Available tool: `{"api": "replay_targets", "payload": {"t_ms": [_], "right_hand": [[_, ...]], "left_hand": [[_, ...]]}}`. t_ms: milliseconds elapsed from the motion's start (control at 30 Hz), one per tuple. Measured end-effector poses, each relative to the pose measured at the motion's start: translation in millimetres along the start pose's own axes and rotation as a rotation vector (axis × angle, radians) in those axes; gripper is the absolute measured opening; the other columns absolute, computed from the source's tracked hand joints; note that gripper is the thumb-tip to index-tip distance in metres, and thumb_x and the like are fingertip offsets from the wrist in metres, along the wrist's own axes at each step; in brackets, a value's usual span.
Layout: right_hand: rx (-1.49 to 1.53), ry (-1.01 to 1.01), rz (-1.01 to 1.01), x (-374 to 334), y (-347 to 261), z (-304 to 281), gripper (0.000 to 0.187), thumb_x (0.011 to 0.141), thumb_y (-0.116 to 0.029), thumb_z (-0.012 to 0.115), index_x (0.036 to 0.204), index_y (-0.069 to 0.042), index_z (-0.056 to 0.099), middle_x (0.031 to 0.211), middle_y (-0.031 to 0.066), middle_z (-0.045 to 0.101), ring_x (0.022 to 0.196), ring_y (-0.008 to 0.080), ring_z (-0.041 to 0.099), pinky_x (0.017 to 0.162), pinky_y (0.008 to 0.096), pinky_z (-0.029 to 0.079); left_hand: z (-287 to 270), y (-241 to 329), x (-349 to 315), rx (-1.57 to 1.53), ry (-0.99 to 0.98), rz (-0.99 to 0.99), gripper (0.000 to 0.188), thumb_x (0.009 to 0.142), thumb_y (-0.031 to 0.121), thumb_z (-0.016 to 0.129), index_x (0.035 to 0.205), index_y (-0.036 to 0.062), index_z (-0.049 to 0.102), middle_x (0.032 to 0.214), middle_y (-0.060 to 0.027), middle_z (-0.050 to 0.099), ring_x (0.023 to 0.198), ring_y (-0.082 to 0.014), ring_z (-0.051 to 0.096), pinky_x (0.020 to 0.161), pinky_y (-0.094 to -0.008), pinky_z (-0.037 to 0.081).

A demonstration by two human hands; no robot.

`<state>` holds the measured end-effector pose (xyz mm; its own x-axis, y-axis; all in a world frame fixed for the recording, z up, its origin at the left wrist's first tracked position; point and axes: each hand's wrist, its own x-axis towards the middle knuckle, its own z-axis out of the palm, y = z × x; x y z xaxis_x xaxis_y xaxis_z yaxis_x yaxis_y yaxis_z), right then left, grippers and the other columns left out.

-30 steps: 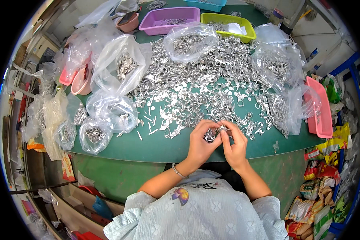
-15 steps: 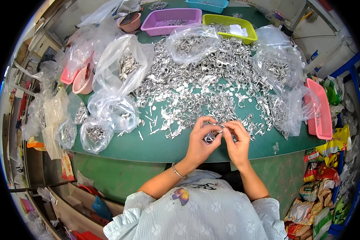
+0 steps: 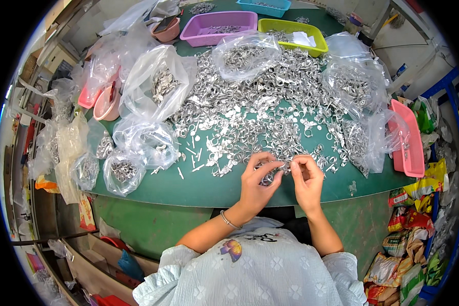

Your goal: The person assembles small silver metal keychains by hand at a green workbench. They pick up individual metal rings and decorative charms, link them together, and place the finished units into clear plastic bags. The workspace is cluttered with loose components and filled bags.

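Over the near edge of the green table (image 3: pixel 209 191), both hands are close together. My left hand (image 3: pixel 255 188) is curled around a few silver metal rings (image 3: pixel 268 178), which show between thumb and fingers. Just to its right, my right hand (image 3: pixel 309 188) is closed in a pinch at a small silver ring (image 3: pixel 287 164); its fingertips partly hide it. Right beyond the hands spreads a large heap of loose silver rings and small metal pieces (image 3: pixel 270 132). Several thin metal sticks (image 3: pixel 193 159) lie left of the heap.
Clear bags of metal parts (image 3: pixel 122 171) stand at the left, another bag (image 3: pixel 359 86) at the right. A purple tray (image 3: pixel 188 31), a lime-green tray (image 3: pixel 319 43) and a blue tray (image 3: pixel 285 9) line the back. A pink tray (image 3: pixel 415 143) sits at the right edge.
My right hand has drawn slightly right, widening the space between the two hands. My left hand stays nearly in place, still around the rings.
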<state>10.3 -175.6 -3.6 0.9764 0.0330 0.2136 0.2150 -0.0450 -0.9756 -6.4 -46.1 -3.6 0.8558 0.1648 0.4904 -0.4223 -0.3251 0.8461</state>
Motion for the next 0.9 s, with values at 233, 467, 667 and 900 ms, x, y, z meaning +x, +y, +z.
{"api": "replay_targets", "payload": {"t_ms": [233,467,667,900], "right_hand": [[0.065,-0.050,0.160,3,-9,-2,0.009,0.087,-0.006,0.052,0.082,0.002,0.053,0.076,0.0039,0.056,0.067,0.0084,0.053,0.061,0.0219,0.045],[0.232,-0.187,0.248,8,-11,-14,0.010,0.088,-0.007,0.051,0.081,0.001,0.053,0.074,0.0016,0.055,0.066,0.0072,0.053,0.062,0.0213,0.045],[-0.132,-0.287,-0.014,8,-12,-21,0.009,0.087,-0.004,0.051,0.081,0.002,0.051,0.073,0.0018,0.054,0.067,0.0062,0.052,0.060,0.0214,0.045],[0.196,-0.308,0.280,8,-32,-21,0.007,0.087,-0.003,0.050,0.084,0.003,0.051,0.075,0.0067,0.057,0.065,0.0104,0.056,0.060,0.0224,0.046]], "left_hand": [[-5,-5,1,-0.240,-0.091,-0.252,0.022,0.068,-0.004,0.065,0.090,0.0021,0.064,0.098,-0.0091,0.057,0.072,-0.0114,0.055,0.061,-0.0220,0.045],[-12,-5,5,-0.399,-0.155,-0.394,0.019,0.070,-0.004,0.064,0.088,0.0032,0.065,0.091,-0.0067,0.057,0.075,-0.0113,0.054,0.064,-0.0223,0.044],[-13,4,3,-0.021,-0.099,-0.054,0.019,0.067,-0.006,0.064,0.084,0.0027,0.065,0.086,-0.0070,0.057,0.076,-0.0164,0.056,0.067,-0.0239,0.044],[-20,-5,9,-0.286,-0.277,-0.043,0.010,0.072,-0.005,0.060,0.081,-0.0022,0.060,0.085,-0.0090,0.058,0.076,-0.0168,0.057,0.063,-0.0236,0.045]]}}
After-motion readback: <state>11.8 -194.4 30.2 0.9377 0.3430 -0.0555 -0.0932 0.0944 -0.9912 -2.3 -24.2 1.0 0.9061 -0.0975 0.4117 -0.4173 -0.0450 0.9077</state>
